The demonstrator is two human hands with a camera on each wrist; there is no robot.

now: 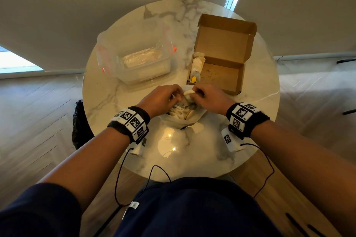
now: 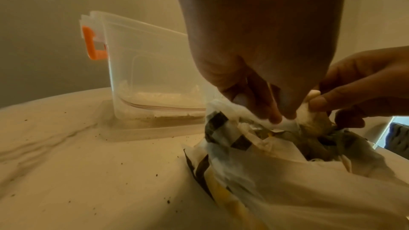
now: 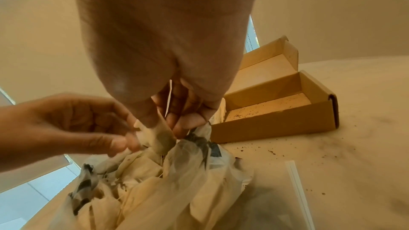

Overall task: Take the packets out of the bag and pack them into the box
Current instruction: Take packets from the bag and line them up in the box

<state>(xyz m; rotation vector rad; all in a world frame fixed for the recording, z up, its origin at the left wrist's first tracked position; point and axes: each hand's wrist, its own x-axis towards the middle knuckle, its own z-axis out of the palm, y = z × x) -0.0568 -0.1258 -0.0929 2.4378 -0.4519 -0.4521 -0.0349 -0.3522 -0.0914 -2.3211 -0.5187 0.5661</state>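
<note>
A crumpled white plastic bag with dark print stands open on the round marble table, holding several pale packets. My left hand pinches the bag's white rim at its mouth. My right hand pinches one pale packet just above the bag's opening, thumb against fingers. The open cardboard box lies just behind my right hand, lid flipped back. A few packets lie along the box's left side; its floor to the right is bare but for dark crumbs.
A clear plastic container with orange latches stands at the table's back left. Dark crumbs dot the table near the box. A clear plastic sheet lies right of the bag. A black bag sits on the floor left.
</note>
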